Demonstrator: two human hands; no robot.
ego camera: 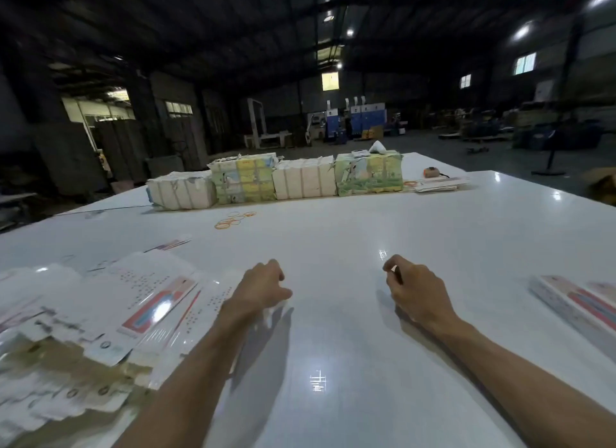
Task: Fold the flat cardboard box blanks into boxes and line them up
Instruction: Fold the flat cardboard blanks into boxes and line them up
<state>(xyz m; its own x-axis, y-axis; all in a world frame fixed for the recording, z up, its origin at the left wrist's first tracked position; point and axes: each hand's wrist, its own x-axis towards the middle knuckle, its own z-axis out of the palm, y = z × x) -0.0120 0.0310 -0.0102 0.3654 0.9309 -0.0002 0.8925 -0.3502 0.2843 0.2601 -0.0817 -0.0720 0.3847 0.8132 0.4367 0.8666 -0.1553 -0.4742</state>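
Box blanks (pixel 140 314) just beside left hand (pixel 263 287)

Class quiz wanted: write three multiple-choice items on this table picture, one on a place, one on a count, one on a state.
1. The rubber bands lie: A) just before the row of bundles; B) on top of them; C) on the floor.
2. Bundles in that row: A) two; B) four; C) seven.
3. The blanks at left are: A) rolled; B) boxed; C) flat.
Key: A, they lie on the table before the bundles; B, four stand side by side; C, they lie spread flat.
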